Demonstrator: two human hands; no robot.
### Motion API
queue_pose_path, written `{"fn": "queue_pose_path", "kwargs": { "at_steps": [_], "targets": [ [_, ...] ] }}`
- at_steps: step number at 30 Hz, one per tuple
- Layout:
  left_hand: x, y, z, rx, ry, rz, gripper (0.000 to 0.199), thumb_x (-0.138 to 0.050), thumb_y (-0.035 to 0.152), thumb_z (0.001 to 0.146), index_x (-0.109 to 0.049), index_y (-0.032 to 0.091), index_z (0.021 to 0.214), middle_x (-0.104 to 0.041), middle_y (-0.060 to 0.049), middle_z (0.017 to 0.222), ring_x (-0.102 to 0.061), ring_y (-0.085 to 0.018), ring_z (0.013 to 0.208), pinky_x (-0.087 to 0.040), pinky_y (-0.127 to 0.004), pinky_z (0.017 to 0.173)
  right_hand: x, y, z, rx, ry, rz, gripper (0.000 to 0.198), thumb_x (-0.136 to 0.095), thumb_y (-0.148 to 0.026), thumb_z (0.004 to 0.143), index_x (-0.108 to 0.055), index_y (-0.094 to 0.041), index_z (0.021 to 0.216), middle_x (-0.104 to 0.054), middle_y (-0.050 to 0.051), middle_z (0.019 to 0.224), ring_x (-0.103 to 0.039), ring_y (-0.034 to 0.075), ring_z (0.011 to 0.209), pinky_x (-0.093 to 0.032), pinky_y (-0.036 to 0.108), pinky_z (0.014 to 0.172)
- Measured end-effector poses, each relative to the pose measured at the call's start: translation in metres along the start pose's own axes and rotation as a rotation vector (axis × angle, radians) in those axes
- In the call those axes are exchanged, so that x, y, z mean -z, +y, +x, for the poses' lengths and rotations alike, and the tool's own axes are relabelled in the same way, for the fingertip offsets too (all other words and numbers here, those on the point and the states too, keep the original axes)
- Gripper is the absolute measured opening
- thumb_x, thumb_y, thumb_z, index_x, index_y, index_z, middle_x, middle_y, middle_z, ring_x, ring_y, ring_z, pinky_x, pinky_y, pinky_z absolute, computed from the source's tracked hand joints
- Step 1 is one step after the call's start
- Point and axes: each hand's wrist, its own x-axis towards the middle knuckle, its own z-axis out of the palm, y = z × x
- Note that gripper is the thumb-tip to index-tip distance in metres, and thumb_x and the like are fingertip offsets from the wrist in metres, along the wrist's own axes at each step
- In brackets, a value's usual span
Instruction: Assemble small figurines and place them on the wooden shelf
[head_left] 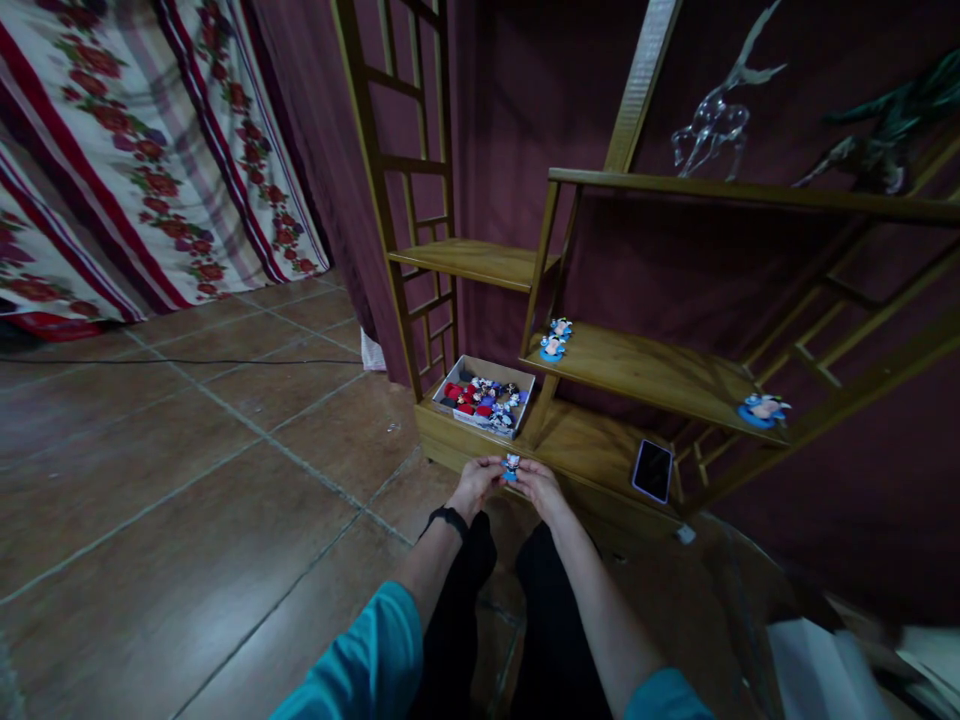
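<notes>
Pinching a small, blue-based white figurine (511, 466) between both hands (478, 484), in front of the shallow, whitish open box (474, 424) — could drop it through slackened grip.

Seemingly a home's room — floral cloth (161, 185), tiled floor (247, 530), wooden display shelves (645, 362) with a clear deer ornament (718, 118).

The left arm (429, 566) and right arm (596, 590) reach forward and converge over the knees. The left hand (480, 482) and right hand (538, 484) meet in front, fingers bent inward in a light fingertip grip, tips nearly together. Both forearms are bare below the pushed-up sleeves (379, 640); the dark-clad legs (453, 625) stand apart beneath.
</notes>
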Motion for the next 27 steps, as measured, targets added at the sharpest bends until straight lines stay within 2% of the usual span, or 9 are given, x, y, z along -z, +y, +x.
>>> {"fn": "queue_pose_path", "kwargs": {
  "at_steps": [7,15,23,27],
  "targets": [
    [-0.0052,-0.0022,-0.0014,0.016,-0.020,-0.066,0.023,-0.075,0.009,0.059,-0.065,0.009,0.080,-0.067,-0.007,0.070,-0.059,-0.009,0.053,-0.047,-0.020,0.056,-0.0015,0.0010,-0.0017,0.055,0.037,0.016,0.025,-0.076,-0.026,0.056,-0.062,-0.018,0.075,-0.069,0.003,0.081,-0.065,0.016,0.074,-0.052,0.033,0.076],
    [-0.0040,-0.0041,-0.0044,-0.002,-0.169,-0.125,0.042,-0.076,0.004,0.054,-0.065,0.011,0.094,-0.069,-0.009,0.082,-0.064,-0.014,0.070,-0.048,-0.025,0.068,0.0007,0.0007,-0.0015,0.005,0.033,0.036,0.025,-0.072,-0.025,0.061,-0.061,-0.021,0.083,-0.070,0.002,0.082,-0.066,0.016,0.073,-0.052,0.031,0.074],
    [-0.0008,-0.0075,-0.0020,-0.012,-0.179,-0.157,0.045,-0.077,0.008,0.055,-0.066,0.011,0.099,-0.070,-0.010,0.085,-0.065,-0.015,0.071,-0.048,-0.025,0.069,0.0033,0.0012,-0.0021,0.037,0.074,-0.084,0.031,-0.075,-0.032,0.057,-0.064,-0.022,0.085,-0.069,0.003,0.089,-0.065,0.017,0.079,-0.052,0.031,0.073],
    [0.0004,-0.0063,-0.0016,0.038,-0.191,-0.154,0.045,-0.076,0.008,0.058,-0.065,0.012,0.101,-0.069,-0.012,0.093,-0.066,-0.017,0.076,-0.051,-0.029,0.072,0.0032,0.0015,-0.0025,0.057,0.076,-0.075,0.032,-0.076,-0.033,0.055,-0.065,-0.021,0.083,-0.069,0.002,0.087,-0.065,0.017,0.080,-0.051,0.029,0.072]
  ]
}}
